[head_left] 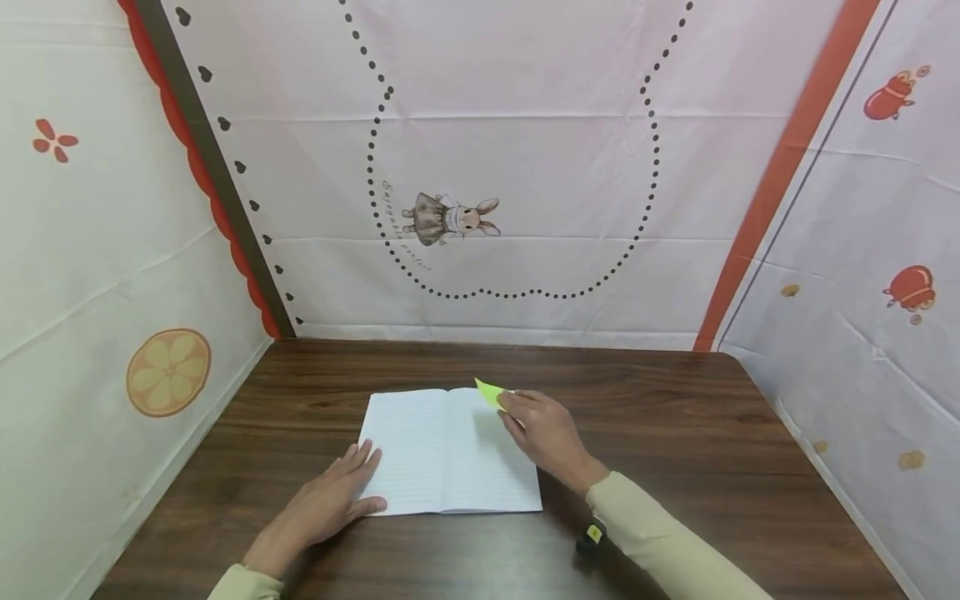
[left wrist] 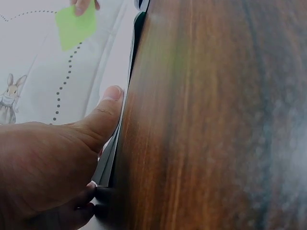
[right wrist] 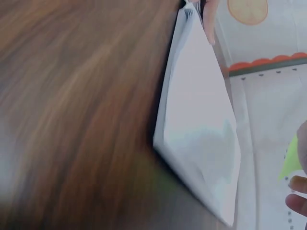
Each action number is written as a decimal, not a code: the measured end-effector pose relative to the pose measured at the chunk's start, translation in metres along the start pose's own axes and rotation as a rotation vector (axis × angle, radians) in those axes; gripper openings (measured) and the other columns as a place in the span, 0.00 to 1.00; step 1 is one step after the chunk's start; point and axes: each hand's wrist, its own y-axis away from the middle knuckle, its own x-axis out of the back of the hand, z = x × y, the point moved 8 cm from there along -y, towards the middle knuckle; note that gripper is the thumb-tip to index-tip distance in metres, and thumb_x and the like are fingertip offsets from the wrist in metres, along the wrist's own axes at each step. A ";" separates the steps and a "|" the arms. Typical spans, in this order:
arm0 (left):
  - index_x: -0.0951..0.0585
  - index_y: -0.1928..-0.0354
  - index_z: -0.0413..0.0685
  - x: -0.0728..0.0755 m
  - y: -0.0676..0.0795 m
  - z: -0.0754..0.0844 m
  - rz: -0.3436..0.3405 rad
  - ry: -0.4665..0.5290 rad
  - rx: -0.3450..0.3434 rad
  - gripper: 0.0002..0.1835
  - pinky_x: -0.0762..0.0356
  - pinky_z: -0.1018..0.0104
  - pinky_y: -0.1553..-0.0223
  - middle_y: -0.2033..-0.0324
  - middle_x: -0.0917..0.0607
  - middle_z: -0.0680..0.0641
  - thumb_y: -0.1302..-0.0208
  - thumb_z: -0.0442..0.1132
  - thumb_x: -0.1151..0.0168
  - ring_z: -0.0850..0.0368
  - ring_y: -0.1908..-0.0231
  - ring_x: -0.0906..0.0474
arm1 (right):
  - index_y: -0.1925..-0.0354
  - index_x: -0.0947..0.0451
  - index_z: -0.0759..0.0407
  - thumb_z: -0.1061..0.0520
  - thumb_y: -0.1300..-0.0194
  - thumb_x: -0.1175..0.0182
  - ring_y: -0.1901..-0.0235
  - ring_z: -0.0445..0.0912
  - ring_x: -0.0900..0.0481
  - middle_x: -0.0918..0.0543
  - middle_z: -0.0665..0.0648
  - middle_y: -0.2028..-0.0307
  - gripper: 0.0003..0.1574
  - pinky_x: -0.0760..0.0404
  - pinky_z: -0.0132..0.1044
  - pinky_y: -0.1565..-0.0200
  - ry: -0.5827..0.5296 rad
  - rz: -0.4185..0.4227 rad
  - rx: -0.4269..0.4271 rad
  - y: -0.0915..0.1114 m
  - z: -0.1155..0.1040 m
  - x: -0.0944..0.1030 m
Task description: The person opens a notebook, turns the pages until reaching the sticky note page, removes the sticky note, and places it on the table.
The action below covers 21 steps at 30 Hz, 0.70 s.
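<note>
An open notebook (head_left: 408, 458) with lined white pages lies flat on the dark wooden table. My left hand (head_left: 330, 498) rests on its left edge, fingers straight and thumb (left wrist: 111, 96) on the page near the lower corner. Above the right page, my right hand (head_left: 547, 433) pinches a yellow-green sticky note (head_left: 489, 392) between thumb and fingers. One corner of the note points up and left, away from the hand. In the left wrist view the sticky note (left wrist: 76, 26) hangs over the notebook, held at its upper edge.
The brown wooden table (head_left: 675, 433) extends around the notebook on all sides. Printed white cloth walls (head_left: 525, 183) rise behind it and at both sides. A small black device (head_left: 591, 535) with a yellow mark sits at the right sleeve.
</note>
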 end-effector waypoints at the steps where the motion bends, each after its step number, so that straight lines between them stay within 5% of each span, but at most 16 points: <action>1: 0.33 0.26 0.36 0.000 0.000 0.000 0.003 0.001 0.000 0.44 0.42 0.38 0.27 0.25 0.38 0.31 0.31 0.64 0.43 0.32 0.25 0.44 | 0.44 0.14 0.57 0.54 0.33 0.30 0.49 0.49 0.12 0.11 0.54 0.48 0.21 0.14 0.43 0.47 0.020 -0.013 0.005 0.003 0.004 0.001; 12: 0.34 0.26 0.36 -0.001 0.003 0.000 0.005 0.027 -0.001 0.45 0.44 0.38 0.27 0.25 0.39 0.31 0.30 0.64 0.44 0.31 0.25 0.45 | 0.50 0.12 0.60 0.58 0.42 0.25 0.53 0.51 0.11 0.10 0.57 0.52 0.20 0.13 0.46 0.50 0.158 -0.090 0.159 0.035 0.046 0.019; 21: 0.33 0.26 0.36 -0.001 0.003 -0.001 0.023 0.019 -0.001 0.44 0.44 0.38 0.26 0.25 0.38 0.31 0.30 0.63 0.43 0.31 0.25 0.45 | 0.57 0.10 0.57 0.62 0.45 0.25 0.57 0.55 0.11 0.09 0.57 0.56 0.14 0.13 0.48 0.65 0.150 -0.117 0.224 0.044 0.054 0.022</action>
